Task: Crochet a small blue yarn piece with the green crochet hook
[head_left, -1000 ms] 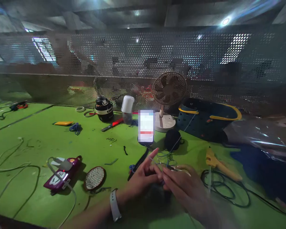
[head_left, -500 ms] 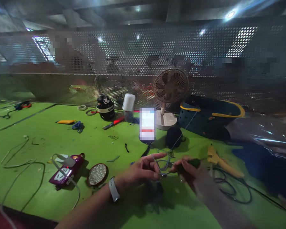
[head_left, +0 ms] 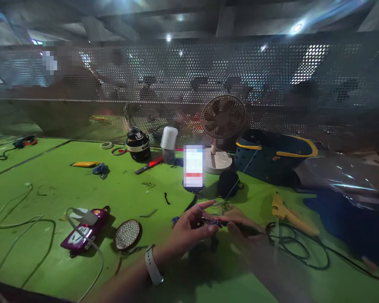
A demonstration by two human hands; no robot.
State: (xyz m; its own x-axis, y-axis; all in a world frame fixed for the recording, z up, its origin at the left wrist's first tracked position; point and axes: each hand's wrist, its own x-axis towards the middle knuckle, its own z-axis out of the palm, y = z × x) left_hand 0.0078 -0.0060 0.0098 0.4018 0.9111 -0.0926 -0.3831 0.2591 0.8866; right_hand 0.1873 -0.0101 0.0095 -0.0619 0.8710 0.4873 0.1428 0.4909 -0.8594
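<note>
Apparently for tension, the left hand (head_left: 189, 227) loops thin pale-blue yarn (head_left: 246, 166) over its forefinger, pinching a small blue yarn piece (head_left: 215, 222) above the smooth green tabletop (head_left: 82, 189); the right hand (head_left: 240, 225) grips a slim dark-handled tool (head_left: 252, 229), seemingly for control.

Perforated metal partition (head_left: 177, 80), bright green tabletop (head_left: 82, 189), grey beamed ceiling (head_left: 120, 21), small bright ceiling lights (head_left: 297, 27)

Dim overall; small ceiling lamps flare across the top, brightest at upper right with a bluish streak. The phone screen (head_left: 193, 166) glows, pixelated. Soft shadows fall on the green counter (head_left: 113, 189). The right hand (head_left: 240, 225) smears with blur; the frame's edges stretch and soften.
</note>
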